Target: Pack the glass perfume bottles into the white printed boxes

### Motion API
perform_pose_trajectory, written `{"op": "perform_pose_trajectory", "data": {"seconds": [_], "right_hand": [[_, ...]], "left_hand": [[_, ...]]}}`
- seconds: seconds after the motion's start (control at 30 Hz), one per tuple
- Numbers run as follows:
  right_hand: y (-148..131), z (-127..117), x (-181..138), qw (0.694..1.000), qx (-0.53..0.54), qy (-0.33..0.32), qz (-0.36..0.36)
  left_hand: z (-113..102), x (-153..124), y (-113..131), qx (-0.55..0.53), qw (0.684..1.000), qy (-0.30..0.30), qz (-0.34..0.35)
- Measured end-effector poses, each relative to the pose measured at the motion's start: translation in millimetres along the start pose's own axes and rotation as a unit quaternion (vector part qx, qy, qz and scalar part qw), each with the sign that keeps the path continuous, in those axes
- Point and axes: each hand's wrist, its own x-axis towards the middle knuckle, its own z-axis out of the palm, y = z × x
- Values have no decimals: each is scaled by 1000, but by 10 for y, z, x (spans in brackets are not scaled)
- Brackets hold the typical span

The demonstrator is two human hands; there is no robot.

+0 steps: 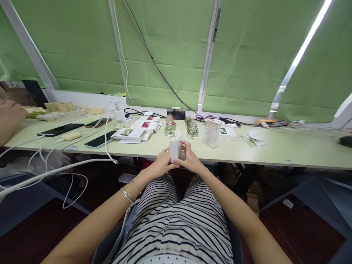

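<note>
**Both Grips Locked on the Little White Box**

We saw the small white box (175, 150) up off the surface (275, 150). It was held upright just at the near edge, dead centre, above the striped lap (178, 220). The left grip (162, 162) was closed on the box's left side and lower corner, with the fingers curled round it. The right grip (189, 157) was closed on the right side, its fingertips (183, 146) up near the top. A flap (178, 134) stood raised above the box, so we called the top open. Bangles (128, 194) sat on the left wrist.

Just beyond the hands, two glass jars stood on the surface: the left jar (170, 128) and the right jar (191, 127), near each other. To their right a second white box (211, 134) stood upright, apart from the held one. Left of the jars lay a spread of printed cards (137, 131).

Farther left we picked out a dark phone (61, 129) lying flat and a lighter phone (99, 140) nearer the edge. White cables (82, 161) trailed over the near left edge. At the far left, another person's hand (9, 117) rested by the surface. Green blinds (165, 55) filled the far side.
</note>
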Motion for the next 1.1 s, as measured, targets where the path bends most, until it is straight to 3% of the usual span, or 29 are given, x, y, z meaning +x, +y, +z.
{"op": "perform_pose_trajectory", "data": {"seconds": [0.13, 0.27, 0.33, 0.47, 0.7, 0.83, 1.1], "right_hand": [[112, -181, 38, 990, -128, 50, 18], [320, -429, 46, 980, -197, -14, 38], [398, -506, 38, 979, -194, -51, 25], [447, -542, 32, 982, -173, -75, 1], [437, -588, 38, 982, -165, -70, 52], [395, -645, 44, 980, -170, -92, 35], [423, -724, 26, 991, -39, -110, 61]], "left_hand": [[5, -8, -82, 19, 999, 5, -48], [-39, 8, -186, 8, 994, 61, -86], [-71, 15, -214, 21, 995, 68, -69], [-100, 12, -218, 56, 998, 19, -9], [-116, -8, -161, 66, 997, -2, -26], [-149, 0, -135, 63, 998, -4, -13], [-192, -7, -149, 33, 999, -1, -19]]}}
